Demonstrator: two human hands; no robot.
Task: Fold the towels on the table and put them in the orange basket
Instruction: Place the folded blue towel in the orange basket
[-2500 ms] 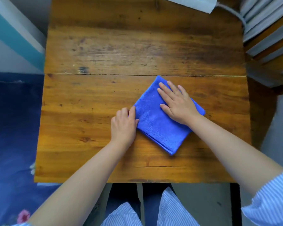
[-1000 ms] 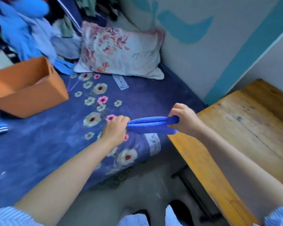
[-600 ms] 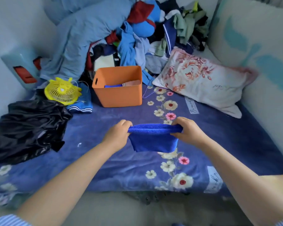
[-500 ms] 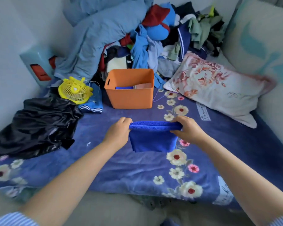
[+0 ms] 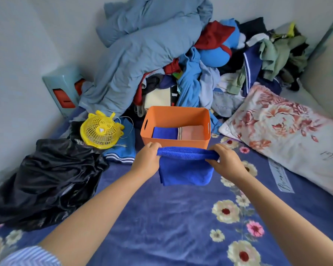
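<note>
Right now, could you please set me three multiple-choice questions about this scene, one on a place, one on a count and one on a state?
1. Where does the round yellow plastic fan lie?
A. left of the orange plastic basket
B. inside the basket
C. on the floral pillow

2. How many folded towels lie in the basket?
A. none
B. two
C. four

3. How is the folded blue microfibre towel held?
A. flat on the bed
B. by one hand only
C. gripped by both hands, hanging

Answers: 1 A, the fan sits on the bed to the basket's left. 2 B, a blue towel and a pink towel show inside. 3 C, the left hand and right hand each grip an end of its top edge.
</note>
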